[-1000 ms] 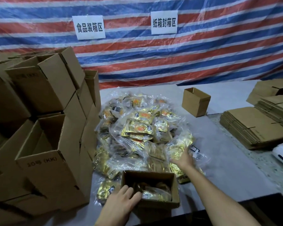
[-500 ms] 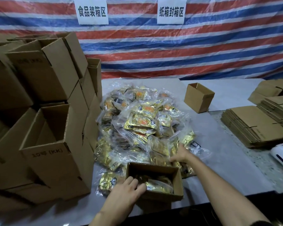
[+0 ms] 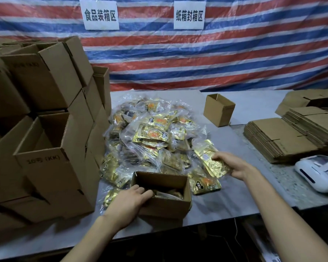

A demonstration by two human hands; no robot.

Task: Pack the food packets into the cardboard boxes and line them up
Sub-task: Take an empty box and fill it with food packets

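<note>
The person's body shows only as two bare hands, the left hand (image 3: 129,203) and the right hand (image 3: 233,164), with behind them the left forearm (image 3: 95,237) and the right forearm (image 3: 284,214), both long, slim, smooth and uncovered from the wrist back to the edge of view.

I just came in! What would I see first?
A shiny heap of gold food packets fills the table's middle, before a red, white and blue striped tarp. Cardboard boxes tower on the left. Up front, the right hand holds one packet; the left hand grips a small open box.
</note>
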